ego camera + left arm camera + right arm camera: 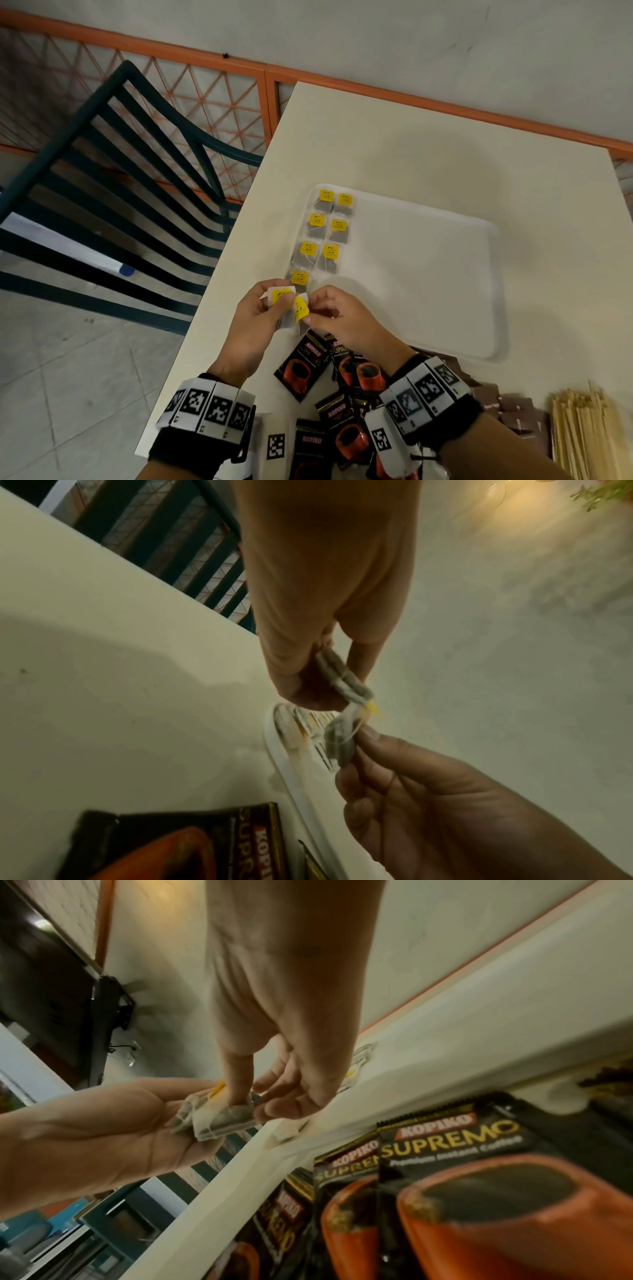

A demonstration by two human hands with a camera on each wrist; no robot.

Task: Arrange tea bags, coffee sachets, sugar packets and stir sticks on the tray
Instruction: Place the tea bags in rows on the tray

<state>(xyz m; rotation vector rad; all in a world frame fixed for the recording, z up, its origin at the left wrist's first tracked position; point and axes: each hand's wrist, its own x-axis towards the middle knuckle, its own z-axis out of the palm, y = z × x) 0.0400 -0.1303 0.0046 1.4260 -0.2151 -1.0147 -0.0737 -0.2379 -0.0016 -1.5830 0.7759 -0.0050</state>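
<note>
Several tea bags (317,221) with yellow tags lie in two columns along the left side of the white tray (428,274). Over the tray's near left corner my left hand (274,303) holds a small stack of tea bags (281,295). My right hand (313,313) pinches one tea bag (301,308) at the edge of that stack, its yellow tag tilted. In the left wrist view this bag (339,739) hangs from the right hand's fingertips (366,734) just below the stack (342,677). In the right wrist view the stack (219,1115) lies in the left palm.
Black coffee sachets (303,370) lie in a heap on the table under my wrists. Brown sugar packets (513,414) and a bundle of wooden stir sticks (582,438) sit at the near right. A dark chair (137,178) stands off the table's left edge.
</note>
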